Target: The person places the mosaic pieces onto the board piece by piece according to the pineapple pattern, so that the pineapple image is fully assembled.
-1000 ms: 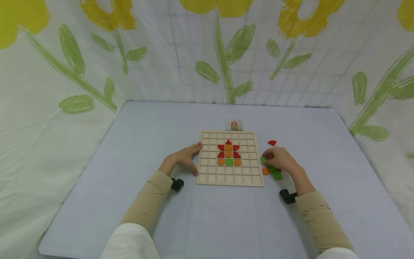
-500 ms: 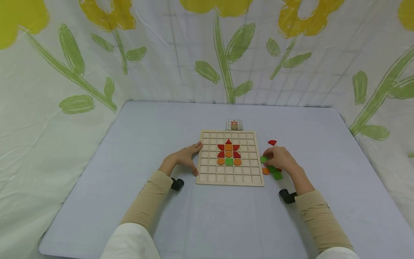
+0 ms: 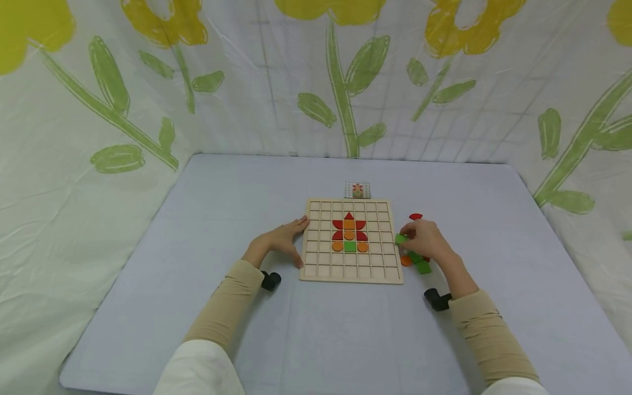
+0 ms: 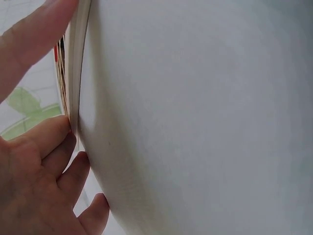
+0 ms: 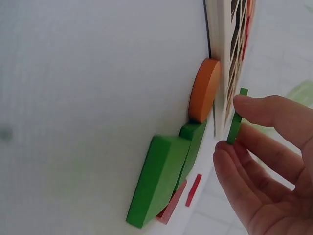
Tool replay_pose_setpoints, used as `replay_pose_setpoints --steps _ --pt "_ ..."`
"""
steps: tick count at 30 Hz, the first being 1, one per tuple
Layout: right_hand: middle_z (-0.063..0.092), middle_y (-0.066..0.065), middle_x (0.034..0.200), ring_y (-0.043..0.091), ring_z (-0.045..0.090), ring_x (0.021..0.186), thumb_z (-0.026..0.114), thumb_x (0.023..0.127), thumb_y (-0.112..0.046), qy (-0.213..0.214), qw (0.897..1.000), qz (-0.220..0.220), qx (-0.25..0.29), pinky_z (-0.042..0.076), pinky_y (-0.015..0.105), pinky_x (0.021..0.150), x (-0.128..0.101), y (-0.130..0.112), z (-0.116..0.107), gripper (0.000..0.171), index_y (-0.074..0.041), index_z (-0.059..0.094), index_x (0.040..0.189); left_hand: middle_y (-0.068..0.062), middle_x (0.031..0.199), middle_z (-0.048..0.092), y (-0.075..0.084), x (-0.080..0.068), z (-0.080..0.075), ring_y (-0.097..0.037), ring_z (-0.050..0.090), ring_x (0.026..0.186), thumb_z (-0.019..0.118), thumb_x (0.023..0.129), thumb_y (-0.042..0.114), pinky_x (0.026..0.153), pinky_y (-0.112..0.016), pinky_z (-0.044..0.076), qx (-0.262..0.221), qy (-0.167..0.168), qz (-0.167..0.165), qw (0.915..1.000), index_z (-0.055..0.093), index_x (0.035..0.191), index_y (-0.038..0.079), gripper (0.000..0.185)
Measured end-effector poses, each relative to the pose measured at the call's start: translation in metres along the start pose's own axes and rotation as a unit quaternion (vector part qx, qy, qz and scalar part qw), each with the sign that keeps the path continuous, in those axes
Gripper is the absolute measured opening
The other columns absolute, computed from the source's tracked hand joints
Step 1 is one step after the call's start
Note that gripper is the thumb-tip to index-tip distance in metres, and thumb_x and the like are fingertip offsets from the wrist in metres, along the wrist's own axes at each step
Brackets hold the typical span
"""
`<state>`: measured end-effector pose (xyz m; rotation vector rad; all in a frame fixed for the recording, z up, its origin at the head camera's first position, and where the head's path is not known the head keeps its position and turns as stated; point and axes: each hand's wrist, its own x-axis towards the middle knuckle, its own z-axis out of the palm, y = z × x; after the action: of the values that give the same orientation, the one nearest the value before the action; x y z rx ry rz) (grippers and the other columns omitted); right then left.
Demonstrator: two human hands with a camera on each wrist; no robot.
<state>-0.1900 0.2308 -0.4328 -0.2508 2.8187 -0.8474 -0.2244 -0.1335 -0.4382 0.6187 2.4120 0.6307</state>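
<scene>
The right hand (image 3: pixel 425 240), right of centre in the head view, pinches a small green tile (image 3: pixel 401 238) between thumb and fingertips (image 5: pixel 254 110); the right wrist view shows the tile (image 5: pixel 236 116) edge-on, clamped at both ends and lifted clear of the tabletop, just beside the right edge of the wooden grid board (image 3: pixel 350 241). The remaining fingers curl loosely below it.

The left hand (image 3: pixel 279 241) lies flat on the table at the board's left edge, fingers straight and slightly spread, their tips touching the wooden rim (image 4: pixel 76 73); it holds nothing.

No writing or label can be read anywhere. A small pattern card (image 3: pixel 357 190) stands just beyond the board's far edge, its print too small to make out.

On the board, red and orange pieces form a flower (image 3: pixel 349 230) with a green square (image 3: pixel 349 247) beneath it, orange discs to either side. Under the right hand lie loose pieces on the blue-grey table (image 3: pixel 197 230): an orange disc (image 3: pixel 405 261), a green block (image 3: pixel 423 267) overlapping another green piece, and red slivers partly hidden beneath them. A red quarter-round piece (image 3: pixel 416 216) sits just above the hand. Flower-printed sheets (image 3: pixel 99 99) fill the upper frame
</scene>
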Motion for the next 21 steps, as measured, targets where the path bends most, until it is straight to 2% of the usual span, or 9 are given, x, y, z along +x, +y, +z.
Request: replay_pose_setpoints --steps 5,11,15,21 --pt "0.067 0.018 0.1 0.032 0.061 0.093 0.075 0.081 -0.01 -0.001 1.0 -0.004 0.02 0.053 0.045 0.08 -0.001 -0.006 0.005 0.029 0.006 0.069 0.105 -0.013 0.162 0.004 0.001 0.0 0.0 -0.032 0.005 0.148 0.086 0.069 0.022 0.118 -0.049 0.01 -0.001 -0.002 -0.001 1.0 0.012 0.155 0.001 0.115" --pt "0.066 0.018 0.1 0.03 0.059 0.091 0.073 0.081 -0.007 0.008 1.0 -0.019 0.012 0.052 0.044 0.081 0.0 -0.013 0.01 0.035 0.008 0.067 0.111 -0.013 0.162 0.004 0.0 0.0 -0.001 -0.031 0.005 0.148 0.086 0.07 0.022 0.118 -0.049 0.009 -0.002 -0.004 -0.001 1.0 0.012 0.155 0.001 0.115" --pt "0.066 0.018 0.1 0.03 0.059 0.091 0.074 0.079 -0.006 0.015 0.999 -0.022 0.02 0.053 0.044 0.081 0.001 -0.019 0.014 0.033 0.008 0.068 0.109 -0.013 0.162 0.004 0.0 0.0 -0.001 -0.032 0.005 0.148 0.086 0.069 0.022 0.118 -0.049 0.009 -0.004 -0.001 0.0 1.0 0.012 0.155 0.001 0.115" --pt "0.066 0.013 0.096 0.027 0.059 0.089 0.076 0.08 -0.007 -0.009 0.999 -0.041 0.03 0.053 0.042 0.081 0.003 -0.03 0.022 0.027 0.003 0.071 0.105 -0.013 0.162 0.004 -0.001 0.0 0.0 -0.032 0.005 0.148 0.087 0.069 0.022 0.118 -0.05 0.009 -0.01 -0.001 0.002 1.0 0.012 0.155 0.002 0.116"
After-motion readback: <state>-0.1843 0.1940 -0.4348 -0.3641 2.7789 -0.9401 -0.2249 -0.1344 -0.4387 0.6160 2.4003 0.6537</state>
